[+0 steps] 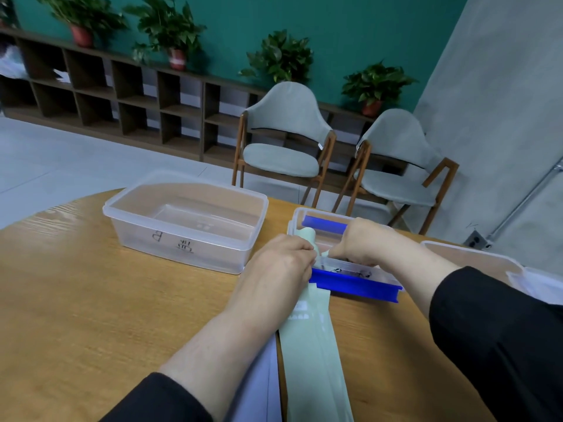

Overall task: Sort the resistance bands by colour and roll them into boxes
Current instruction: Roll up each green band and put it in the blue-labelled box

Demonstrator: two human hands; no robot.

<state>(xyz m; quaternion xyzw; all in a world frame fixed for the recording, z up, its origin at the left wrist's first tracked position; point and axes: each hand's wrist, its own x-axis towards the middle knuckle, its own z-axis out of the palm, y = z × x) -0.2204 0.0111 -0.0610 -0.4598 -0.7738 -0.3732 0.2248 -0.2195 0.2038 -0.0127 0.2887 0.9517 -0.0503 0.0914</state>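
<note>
Both hands meet at the near left corner of a small clear plastic box [359,266]. In the head view, the left hand [283,263] has its fingers curled and pinches the pale green resistance band [313,345] close to its rolled end, which rises as a soft tube just above the knuckles. The right hand [362,242] reaches over the box's near rim with bent fingers that pinch the same green band at the corner.

That band is a flat, matte, rubbery strip, lying in layers along the wooden surface [91,300] towards the person, between the two forearms. Beside it, under the left forearm, lie flat white or pale lilac bands [262,385]; how many cannot be told.

The small box has two bright blue clip handles, one at the far rim [323,223] and one at the near rim [356,287]. Three clear plastic boxes show in all: this one, a larger, rounded-cornered one [185,220] to its left with black handwriting on its side, and a third [475,260] partly hidden behind the right black sleeve [499,339].

The surface is smooth, light wood with a curved edge and visible grain.
</note>
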